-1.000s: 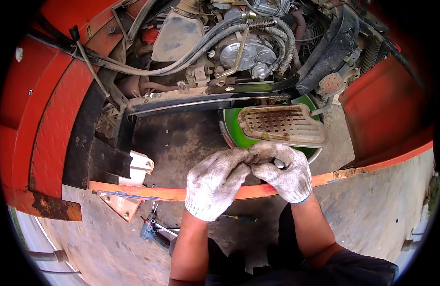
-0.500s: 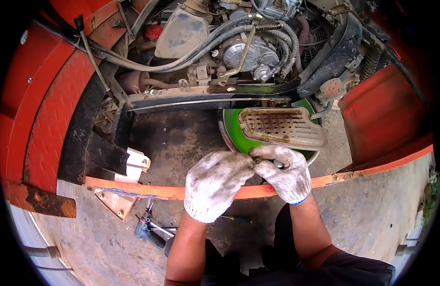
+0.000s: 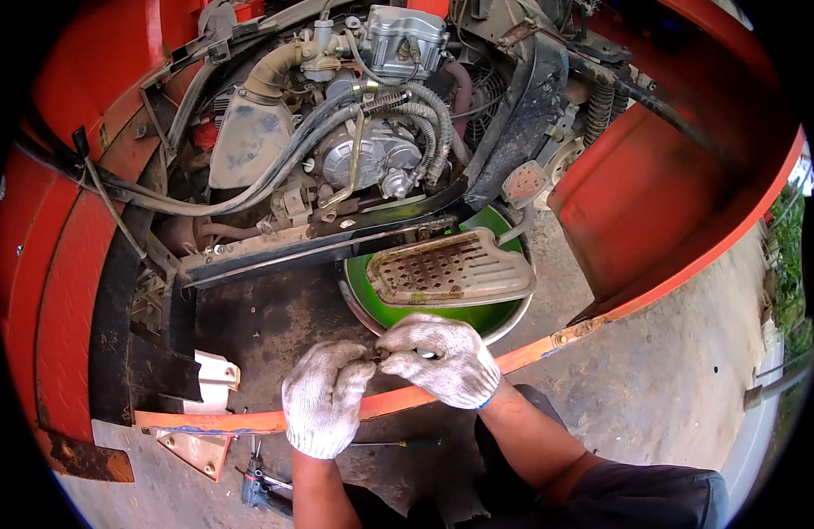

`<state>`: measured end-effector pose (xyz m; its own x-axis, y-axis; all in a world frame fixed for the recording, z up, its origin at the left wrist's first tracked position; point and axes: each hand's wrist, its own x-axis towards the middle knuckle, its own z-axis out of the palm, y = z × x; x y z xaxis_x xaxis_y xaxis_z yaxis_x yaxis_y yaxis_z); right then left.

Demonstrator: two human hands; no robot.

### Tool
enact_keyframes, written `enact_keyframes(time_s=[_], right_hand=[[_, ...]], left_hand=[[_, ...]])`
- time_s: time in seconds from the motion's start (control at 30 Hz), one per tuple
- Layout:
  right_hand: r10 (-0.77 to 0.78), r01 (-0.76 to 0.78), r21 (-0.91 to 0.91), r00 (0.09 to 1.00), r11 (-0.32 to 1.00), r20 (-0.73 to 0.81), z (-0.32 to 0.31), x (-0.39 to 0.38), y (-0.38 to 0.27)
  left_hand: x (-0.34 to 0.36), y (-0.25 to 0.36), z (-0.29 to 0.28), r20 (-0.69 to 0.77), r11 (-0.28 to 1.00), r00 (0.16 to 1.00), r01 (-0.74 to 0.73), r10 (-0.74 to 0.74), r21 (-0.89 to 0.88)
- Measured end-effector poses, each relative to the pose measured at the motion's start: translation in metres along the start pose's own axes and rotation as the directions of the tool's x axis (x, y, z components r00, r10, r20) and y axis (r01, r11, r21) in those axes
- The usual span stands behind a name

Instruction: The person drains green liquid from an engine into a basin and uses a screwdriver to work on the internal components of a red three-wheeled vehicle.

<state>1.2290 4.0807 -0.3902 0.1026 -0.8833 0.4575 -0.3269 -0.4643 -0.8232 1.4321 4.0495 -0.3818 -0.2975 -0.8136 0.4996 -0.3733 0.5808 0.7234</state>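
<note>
My left hand (image 3: 327,397) and my right hand (image 3: 440,361), both in dirty white knit gloves, meet just above the orange lower rail (image 3: 522,354). Both hands have their fingertips pinched around a small dark metal piece (image 3: 379,354), too small and hidden to name. A small silver item (image 3: 424,353) shows within the curl of my right fingers. Beyond my hands, a stained, perforated metal footplate (image 3: 449,269) lies over a green basin with a metal rim (image 3: 502,317).
Above is an exposed engine (image 3: 363,159) with hoses, framed by red body panels (image 3: 654,212). At lower left lie pale brackets (image 3: 195,450), a power drill (image 3: 261,494) and a screwdriver (image 3: 416,443). Greenery (image 3: 786,291) edges the concrete floor at right.
My head view has swung, so more engine shows and the scene sits further left. My hands now appear lower and further left, still pinched together at the small piece.
</note>
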Motion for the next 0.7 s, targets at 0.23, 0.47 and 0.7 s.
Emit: enact_keyframes(time_s=[0.23,0.47,0.7], right_hand=[[-0.381,0.34,-0.234,0.911,0.911,-0.156,-0.006,-0.001,0.006],[-0.082,0.565,0.576,0.753,0.591,-0.653,-0.092,-0.019,-0.076],[-0.118,0.064,0.31,0.98,0.949,0.159,-0.251,-0.165,-0.057]], left_hand=[[0.002,-0.001,0.011,-0.01,0.994,0.996,-0.087,0.088,0.07],[0.0,-0.008,0.011,-0.058,0.997,0.997,0.047,-0.044,0.061],[0.005,-0.003,0.017,0.023,0.998,1.0,-0.021,0.019,0.067]])
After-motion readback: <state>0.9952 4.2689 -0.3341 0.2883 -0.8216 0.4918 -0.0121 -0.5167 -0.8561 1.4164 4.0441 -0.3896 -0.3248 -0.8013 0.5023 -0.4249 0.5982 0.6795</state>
